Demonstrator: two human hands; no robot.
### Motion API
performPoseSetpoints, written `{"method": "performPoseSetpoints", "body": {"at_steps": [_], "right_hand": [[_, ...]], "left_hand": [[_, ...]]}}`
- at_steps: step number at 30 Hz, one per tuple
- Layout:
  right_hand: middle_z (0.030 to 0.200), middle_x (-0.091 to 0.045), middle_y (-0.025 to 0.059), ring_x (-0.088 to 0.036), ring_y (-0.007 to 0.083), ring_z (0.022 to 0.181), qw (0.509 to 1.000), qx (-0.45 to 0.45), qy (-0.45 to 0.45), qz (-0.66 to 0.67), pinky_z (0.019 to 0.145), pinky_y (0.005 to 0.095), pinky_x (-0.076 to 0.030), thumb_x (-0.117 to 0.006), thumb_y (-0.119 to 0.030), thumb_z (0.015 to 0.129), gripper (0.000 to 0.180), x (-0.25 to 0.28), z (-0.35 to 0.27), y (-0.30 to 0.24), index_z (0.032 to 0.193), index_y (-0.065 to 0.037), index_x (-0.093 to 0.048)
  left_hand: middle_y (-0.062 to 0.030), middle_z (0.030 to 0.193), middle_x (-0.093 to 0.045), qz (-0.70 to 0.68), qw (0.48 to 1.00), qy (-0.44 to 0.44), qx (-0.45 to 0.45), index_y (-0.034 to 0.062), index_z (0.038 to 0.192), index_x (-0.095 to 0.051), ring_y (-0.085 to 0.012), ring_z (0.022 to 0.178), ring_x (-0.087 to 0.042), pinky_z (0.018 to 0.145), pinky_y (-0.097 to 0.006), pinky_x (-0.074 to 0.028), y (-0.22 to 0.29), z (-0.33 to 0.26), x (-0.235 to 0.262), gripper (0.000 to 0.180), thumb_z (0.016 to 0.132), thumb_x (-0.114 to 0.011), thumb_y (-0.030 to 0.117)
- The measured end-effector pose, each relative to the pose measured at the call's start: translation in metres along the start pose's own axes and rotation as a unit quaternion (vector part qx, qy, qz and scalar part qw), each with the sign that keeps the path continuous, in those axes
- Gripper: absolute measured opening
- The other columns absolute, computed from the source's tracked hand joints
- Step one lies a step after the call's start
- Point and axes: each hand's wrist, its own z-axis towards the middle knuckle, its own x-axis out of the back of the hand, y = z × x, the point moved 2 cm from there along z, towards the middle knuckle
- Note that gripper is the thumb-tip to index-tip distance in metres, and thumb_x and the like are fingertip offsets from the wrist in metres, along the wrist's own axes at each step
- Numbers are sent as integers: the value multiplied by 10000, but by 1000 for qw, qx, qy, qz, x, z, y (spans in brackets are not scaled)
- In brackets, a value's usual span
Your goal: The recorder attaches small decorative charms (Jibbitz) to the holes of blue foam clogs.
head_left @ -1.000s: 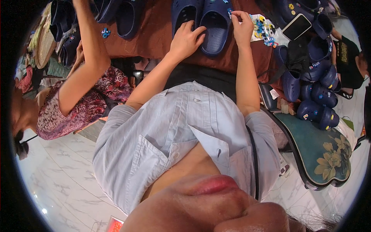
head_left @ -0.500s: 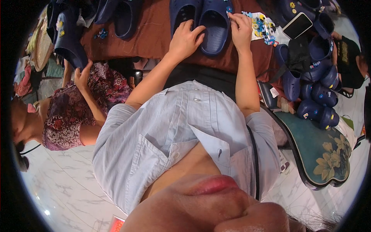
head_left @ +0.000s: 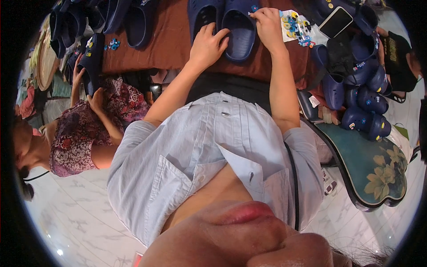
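Note:
A pair of dark blue foam clogs lies side by side on the brown cloth before me, the left clog [head_left: 204, 10] and the right clog [head_left: 241, 39], heels toward me. My left hand [head_left: 208, 46] straddles their adjoining sides, fingers bent into the left clog's opening and thumb over the right clog's rim. At the right clog's outer edge, my right hand [head_left: 269, 29] pinches a small blue shoe charm [head_left: 254, 8] between thumb and fingertips. Next to that hand, a white sheet [head_left: 289, 38] carries many colourful charms. The clogs' toes run out of view.
Right of the sheet lie a phone [head_left: 336, 22] and a pile of charm-decorated clogs [head_left: 372, 101]. Leftward are more blue clogs [head_left: 141, 29] and a small heap of blue charms [head_left: 114, 44]. A co-worker in a patterned top [head_left: 73, 142] handles a clog [head_left: 92, 58] at the left.
My hands keep nearly the same pose at the clogs; the view has shifted slightly. The co-worker at the left has turned their clog more upright, and a second hand now shows beside it.

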Motion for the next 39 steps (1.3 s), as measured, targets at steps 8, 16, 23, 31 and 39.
{"method": "performPoseSetpoints", "body": {"at_steps": [8, 16, 23, 31, 39], "right_hand": [[963, -655, 90, -554, 299, 977, 996, -58, 29, 60, 889, 417, -452, -612, 18, 781, 244, 7, -19, 2, 959, -85, -743], [987, -657, 94, -545, 322, 1002, 948, -192, 37, -250, 889, 434, -441, -683, -92, 784, 201, 53, -69, 49, 969, -128, -752], [1021, -644, 63, -525, 311, 1034, 959, -171, 51, -222, 897, 463, -428, -747, -162, 758, 214, 45, -57, 51, 971, -134, -749], [1041, -651, 57, -526, 298, 1064, 966, -94, -49, -234, 911, 476, -394, -694, -171, 797, 211, 12, -7, 63, 1000, -129, -736], [999, -655, 96, -580, 318, 961, 968, -116, -36, -218, 863, 459, -419, -671, -135, 790, 186, 2, -16, 67, 965, -104, -729]], "left_hand": [[-276, 1215, -572, -1, 1000, 2, 11, 133, 1171, -667, -411, 1136, -559, 964, -446, -474, -2, -5, 0, 301, 887, -657, 233], [-290, 1218, -568, -6, 1000, 1, 5, 144, 1180, -658, -419, 1136, -560, 968, -448, -471, 2, -4, 3, 304, 892, -651, 241], [-293, 1231, -563, -10, 1000, -5, 18, 165, 1234, -632, -417, 1145, -557, 972, -461, -463, 2, -6, 7, 330, 915, -633, 249], [-158, 1178, -602, -6, 998, 51, 27, 172, 1235, -639, -342, 1102, -587, 901, -423, -508, 17, -3, 41, 362, 877, -681, 202], [-142, 1156, -631, -69, 991, 100, 47, 131, 1180, -672, -325, 1063, -617, 900, -408, -512, 14, -6, 64, 316, 864, -681, 148]]}}
